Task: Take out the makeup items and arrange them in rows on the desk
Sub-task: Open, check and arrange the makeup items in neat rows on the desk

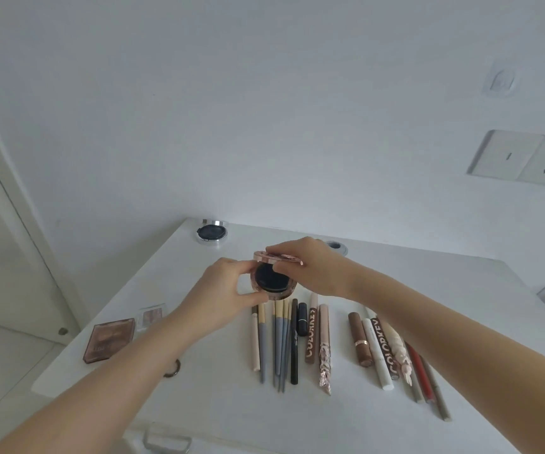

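Note:
A round rose-gold compact (272,280) is held above the white desk (199,398), its lid raised and a dark inside showing. My left hand (223,296) grips the base from the left. My right hand (310,268) pinches the lid (277,257) from above. Below the compact lie several brushes and pencils (279,342) in a row. Further right lies another group of lip and brow sticks (386,348). A brown eyeshadow palette (109,339) and a small clear palette (151,315) lie at the left.
An open round case with a silver rim (211,231) sits at the desk's far left corner. A small grey ring (336,246) lies behind my right hand. A hair tie (173,368) lies under my left forearm. A wall socket (526,158) is at the right.

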